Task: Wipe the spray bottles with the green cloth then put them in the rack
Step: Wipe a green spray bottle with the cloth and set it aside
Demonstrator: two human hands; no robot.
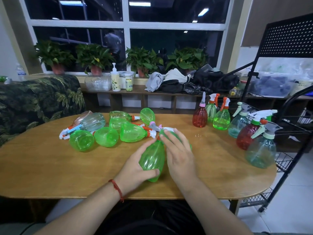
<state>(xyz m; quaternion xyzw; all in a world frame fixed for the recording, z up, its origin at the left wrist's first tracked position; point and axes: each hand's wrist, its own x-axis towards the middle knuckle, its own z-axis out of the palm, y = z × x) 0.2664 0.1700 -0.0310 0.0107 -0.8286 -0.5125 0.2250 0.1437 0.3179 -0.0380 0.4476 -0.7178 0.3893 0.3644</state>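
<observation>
4 potted plants (55,56) beyond the wooden table (42,167)

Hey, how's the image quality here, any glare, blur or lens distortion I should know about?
Head view: the wide-angle lens bows the window frame and black rack near the edges; ceiling lights reflect as bright streaks in the dark panes; light on the table is even, shadows soft; the green bottle in the left hand looks sharp.

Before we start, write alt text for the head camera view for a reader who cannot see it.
A person's left hand holds a green spray bottle lying on a wooden table while the right hand presses a green cloth on its neck. More bottles lie heaped at left; others stand at right by a black rack.
</observation>
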